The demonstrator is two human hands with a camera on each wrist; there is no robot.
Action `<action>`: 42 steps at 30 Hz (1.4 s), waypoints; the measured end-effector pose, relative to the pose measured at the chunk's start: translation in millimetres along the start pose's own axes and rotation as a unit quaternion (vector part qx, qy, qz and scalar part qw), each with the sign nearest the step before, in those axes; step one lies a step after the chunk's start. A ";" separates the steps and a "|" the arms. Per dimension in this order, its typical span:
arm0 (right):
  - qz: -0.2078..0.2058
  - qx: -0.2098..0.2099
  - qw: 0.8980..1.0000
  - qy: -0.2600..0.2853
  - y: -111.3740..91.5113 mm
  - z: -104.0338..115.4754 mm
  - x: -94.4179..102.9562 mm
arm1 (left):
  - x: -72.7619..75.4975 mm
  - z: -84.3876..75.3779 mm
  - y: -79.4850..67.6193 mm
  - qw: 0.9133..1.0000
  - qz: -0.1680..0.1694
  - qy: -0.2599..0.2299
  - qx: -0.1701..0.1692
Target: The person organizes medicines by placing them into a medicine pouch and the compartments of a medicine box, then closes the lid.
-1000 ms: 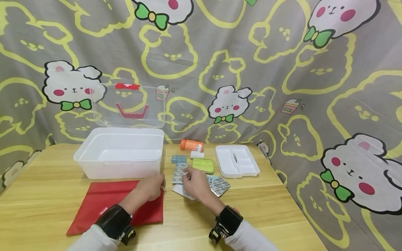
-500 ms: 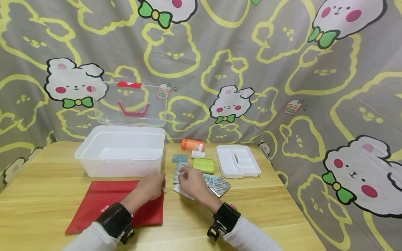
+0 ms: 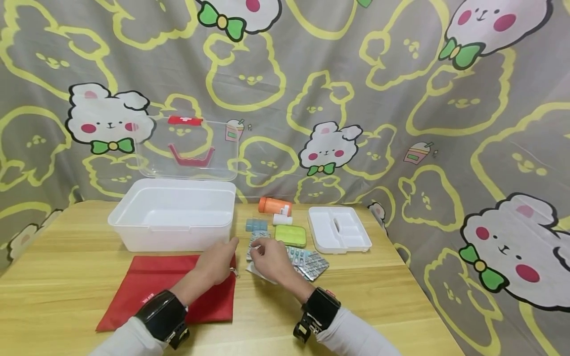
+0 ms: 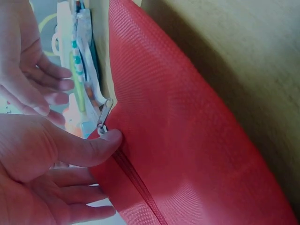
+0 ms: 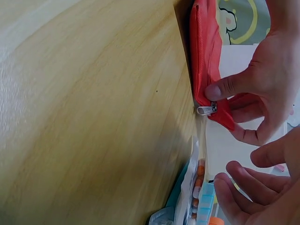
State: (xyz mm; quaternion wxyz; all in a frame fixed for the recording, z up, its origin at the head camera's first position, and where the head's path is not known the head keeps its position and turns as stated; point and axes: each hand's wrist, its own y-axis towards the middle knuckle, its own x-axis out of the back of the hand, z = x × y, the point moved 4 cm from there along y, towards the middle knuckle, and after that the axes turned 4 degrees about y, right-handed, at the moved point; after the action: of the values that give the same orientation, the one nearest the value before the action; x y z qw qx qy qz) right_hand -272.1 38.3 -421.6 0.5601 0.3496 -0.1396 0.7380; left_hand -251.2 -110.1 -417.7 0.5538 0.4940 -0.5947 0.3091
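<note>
A red zip pouch (image 3: pixel 178 287) lies flat on the table before me. My left hand (image 3: pixel 215 262) pinches its far right corner, with the thumb (image 4: pixel 101 145) on top beside the metal zip pull (image 4: pixel 105 111) and the fingers underneath. Just to the right is my right hand (image 3: pixel 269 259), its fingers loosely bent and nothing between them, as the right wrist view shows. Below and around that hand lie blister packs (image 3: pixel 311 264) of pills, partly covered by it. The zip looks closed along the part seen in the left wrist view.
Behind the pouch stands a white box (image 3: pixel 173 240) with its clear lid (image 3: pixel 187 148) raised. Right of it lie an orange bottle (image 3: pixel 273 206), a small white bottle (image 3: pixel 282 219), a blue pill case (image 3: pixel 256 225), a green case (image 3: pixel 290 236) and a white divided tray (image 3: pixel 318 232).
My right hand has shifted a little left, toward the pouch corner, leaving more of the blister packs visible. The left hand keeps its pinch on the pouch. The head view has shifted slightly.
</note>
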 end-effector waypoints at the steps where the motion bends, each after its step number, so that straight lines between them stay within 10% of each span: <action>1: 0.003 0.000 1.000 0.006 -0.1 0.3 -0.2 | 0.8 0.0 0.7 1.000 -0.005 -0.003 -0.003; 27: 0.081 -0.023 0.986 0.143 -7.0 7.7 8.0 | 36.5 -29.6 11.8 0.992 -0.037 -0.091 -0.076; 35: 0.087 -0.038 0.982 0.163 -5.6 5.7 26.2 | 44.6 -37.8 14.7 0.993 -0.038 -0.106 -0.041; 42: 0.081 -0.062 0.982 0.162 -2.8 0.8 34.8 | 49.0 -46.1 12.0 0.989 -0.129 -0.073 -0.019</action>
State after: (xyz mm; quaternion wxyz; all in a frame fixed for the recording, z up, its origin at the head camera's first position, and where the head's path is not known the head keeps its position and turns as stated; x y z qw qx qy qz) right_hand -273.7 64.2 -398.1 0.5347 0.1775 -0.1207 0.8174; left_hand -241.1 -76.1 -359.3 0.5536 0.5774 -0.5702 0.1872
